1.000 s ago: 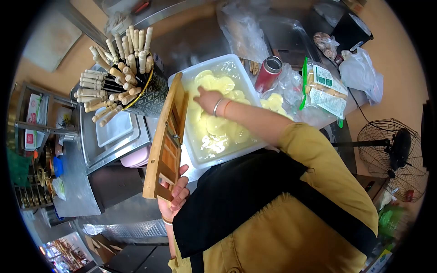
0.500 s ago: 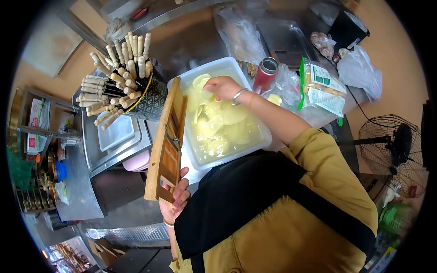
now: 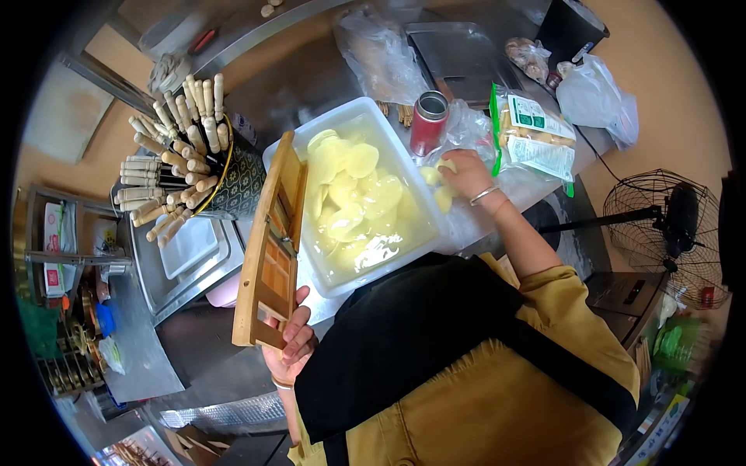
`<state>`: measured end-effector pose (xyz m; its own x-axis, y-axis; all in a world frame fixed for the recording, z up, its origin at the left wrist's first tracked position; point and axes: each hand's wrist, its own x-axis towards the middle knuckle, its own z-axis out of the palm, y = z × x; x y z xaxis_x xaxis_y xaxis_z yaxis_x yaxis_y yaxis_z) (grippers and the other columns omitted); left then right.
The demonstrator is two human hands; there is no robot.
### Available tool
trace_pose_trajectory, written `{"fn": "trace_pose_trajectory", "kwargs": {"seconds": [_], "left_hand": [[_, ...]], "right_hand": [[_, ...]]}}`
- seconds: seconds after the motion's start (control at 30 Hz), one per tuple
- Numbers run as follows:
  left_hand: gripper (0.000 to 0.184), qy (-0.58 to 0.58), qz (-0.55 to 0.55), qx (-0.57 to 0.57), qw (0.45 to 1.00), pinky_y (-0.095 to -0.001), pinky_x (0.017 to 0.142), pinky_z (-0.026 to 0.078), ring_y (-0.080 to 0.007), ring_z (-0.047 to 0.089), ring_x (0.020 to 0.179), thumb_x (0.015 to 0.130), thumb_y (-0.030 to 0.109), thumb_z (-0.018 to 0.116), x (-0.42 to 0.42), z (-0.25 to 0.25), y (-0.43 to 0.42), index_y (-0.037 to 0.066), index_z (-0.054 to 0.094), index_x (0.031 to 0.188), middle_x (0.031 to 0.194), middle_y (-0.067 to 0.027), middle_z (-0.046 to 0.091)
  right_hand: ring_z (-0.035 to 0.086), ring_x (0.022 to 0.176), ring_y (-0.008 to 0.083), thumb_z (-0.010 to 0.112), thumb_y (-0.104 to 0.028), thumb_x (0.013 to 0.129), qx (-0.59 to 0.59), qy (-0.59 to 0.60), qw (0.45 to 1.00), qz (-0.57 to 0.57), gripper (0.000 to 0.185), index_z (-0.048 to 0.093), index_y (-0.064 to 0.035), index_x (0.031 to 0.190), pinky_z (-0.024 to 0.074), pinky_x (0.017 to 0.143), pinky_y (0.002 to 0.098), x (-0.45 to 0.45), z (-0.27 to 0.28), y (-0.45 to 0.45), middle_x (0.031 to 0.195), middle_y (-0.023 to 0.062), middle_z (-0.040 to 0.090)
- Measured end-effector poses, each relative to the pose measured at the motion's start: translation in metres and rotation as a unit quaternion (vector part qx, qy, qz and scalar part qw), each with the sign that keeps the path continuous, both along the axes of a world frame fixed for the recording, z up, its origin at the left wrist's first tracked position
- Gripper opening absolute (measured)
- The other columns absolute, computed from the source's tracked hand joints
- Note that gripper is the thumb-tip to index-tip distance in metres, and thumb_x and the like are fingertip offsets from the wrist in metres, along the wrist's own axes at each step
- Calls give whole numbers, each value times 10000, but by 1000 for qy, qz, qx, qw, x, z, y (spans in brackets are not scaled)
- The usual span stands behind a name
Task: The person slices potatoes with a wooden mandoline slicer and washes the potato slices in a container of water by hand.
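Note:
My left hand (image 3: 291, 342) is wrapped around the lower end of a wooden mandoline slicer (image 3: 250, 299). The slicer stands tilted along the left side of a white plastic tub (image 3: 437, 227), its top end against the rim. Thin pale-yellow slices, which look like potato (image 3: 362, 161), lie in water in the tub. Beyond the tub's right rim, my right hand (image 3: 466, 175) reaches down with bent fingers around a small peeled yellow piece, apparently potato (image 3: 447, 165). More peeled pieces (image 3: 443, 199) lie beside the fingers on clear plastic.
A patterned bucket (image 3: 242, 175) full of wooden-handled skewers (image 3: 190, 159) stands left. Behind my right hand are a red thermos (image 3: 429, 124), a green-edged food packet (image 3: 536, 132) and a metal tray (image 3: 466, 58). A wire fan (image 3: 668, 233) stands at the right.
My right hand has left the slices in the tub and moved right, over the rim, to the peeled pieces. My left hand keeps its hold on the mandoline slicer. The view has shifted slightly.

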<state>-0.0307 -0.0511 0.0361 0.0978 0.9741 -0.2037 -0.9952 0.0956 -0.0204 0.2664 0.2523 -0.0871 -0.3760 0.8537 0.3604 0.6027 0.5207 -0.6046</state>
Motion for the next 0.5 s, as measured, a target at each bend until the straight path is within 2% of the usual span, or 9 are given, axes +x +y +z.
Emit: {"fn": "trace_pose_trajectory", "kwargs": {"seconds": [0.03,0.07,0.17,0.27,0.3,0.37,0.4,0.47,0.5], "left_hand": [[569,-1,-2,4,1000,-190,374,409,-111,436,477,973,273,418,0,0,1,-133,244,1331,717,-83,408],[569,1,-1,5,1000,-190,374,409,-111,436,477,973,273,418,0,2,1,-133,244,1331,717,-83,408],[565,10,8,-4,1000,-189,372,408,-110,436,468,974,271,415,5,5,-1,-135,246,1329,711,-84,409],[574,17,30,-13,999,-187,370,407,-109,433,460,968,273,433,7,6,-6,-136,248,1326,705,-83,407],[577,24,27,-20,999,-186,371,408,-107,432,459,964,274,445,7,7,-9,-131,252,1327,704,-81,407],[581,36,29,-26,999,-185,372,409,-105,432,458,959,274,457,7,9,-14,-127,256,1327,703,-78,406],[584,46,26,-29,998,-185,371,405,-104,433,459,954,275,469,7,11,-15,-121,261,1329,702,-75,406],[586,58,24,-35,997,-186,364,389,-100,431,455,938,263,509,9,15,-18,-107,277,1328,695,-67,408],[586,64,31,-31,997,-186,364,389,-100,431,455,938,263,509,10,15,-21,-107,277,1328,695,-67,408]], "right_hand": [[588,718,324,581,-185,797,68,-77,994,37,145,618,-45,805,461,707,390,-9,13,-2,780,139,623],[579,815,309,585,-190,781,-76,-75,992,71,158,615,-46,837,439,790,401,-21,22,-3,835,146,620],[558,907,312,576,-189,788,24,-125,987,102,175,600,-31,860,424,828,412,-64,50,-19,910,166,609],[547,973,338,553,-207,811,-1,-93,989,118,247,594,-15,962,424,865,410,-108,58,-2,1004,203,586],[547,973,338,553,-207,811,3,-89,988,123,247,594,-15,962,424,865,410,-126,56,7,1004,203,586],[527,1064,358,533,-208,828,-133,-52,984,106,319,578,-11,1075,414,927,389,-160,31,30,1139,235,540],[527,1064,358,533,-208,828,-129,-47,984,112,319,578,-11,1075,414,927,389,-174,7,50,1139,235,540],[493,1146,360,531,-229,835,-216,-117,969,-7,406,533,-6,1174,394,978,370,-203,-33,85,1267,246,466],[493,1146,360,531,-229,835,-211,-113,971,1,406,533,-6,1174,394,978,370,-210,-27,84,1267,246,466]]}}
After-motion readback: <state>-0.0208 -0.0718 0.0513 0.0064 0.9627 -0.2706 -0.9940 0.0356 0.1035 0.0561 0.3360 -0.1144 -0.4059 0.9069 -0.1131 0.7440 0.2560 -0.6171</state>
